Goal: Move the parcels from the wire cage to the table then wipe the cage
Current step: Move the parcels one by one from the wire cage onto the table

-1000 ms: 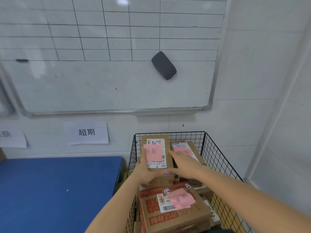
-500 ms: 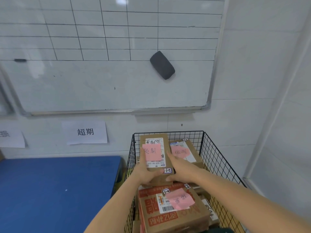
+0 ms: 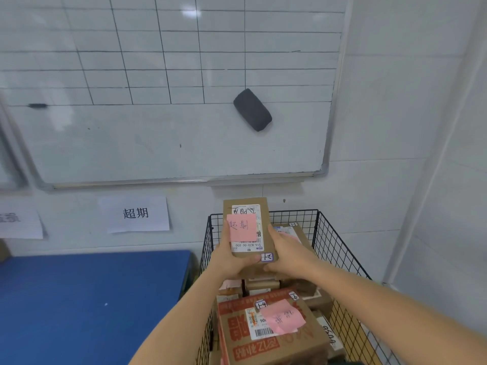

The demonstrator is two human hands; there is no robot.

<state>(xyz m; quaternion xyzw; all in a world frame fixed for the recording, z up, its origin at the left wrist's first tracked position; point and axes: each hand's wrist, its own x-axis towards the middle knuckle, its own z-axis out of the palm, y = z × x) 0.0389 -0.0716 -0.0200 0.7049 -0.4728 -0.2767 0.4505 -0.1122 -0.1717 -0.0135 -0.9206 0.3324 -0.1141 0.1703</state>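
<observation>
As the grip of my left hand and right hand is closed round the small box, I would raise it above the cage wall. After that I bring it level to the blue surface.

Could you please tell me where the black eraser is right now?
In the head view, the eraser sticks to the whiteboard, right of centre, directly above the held parcel and the wire cage.

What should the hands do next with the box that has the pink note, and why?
Probably carry the small parcel leftward, over the rim of the wire cage, to the blue table. The left hand and right hand both grip it, it is held above the other parcels in the cage, and bare tabletop shows right beside the cage.
</observation>
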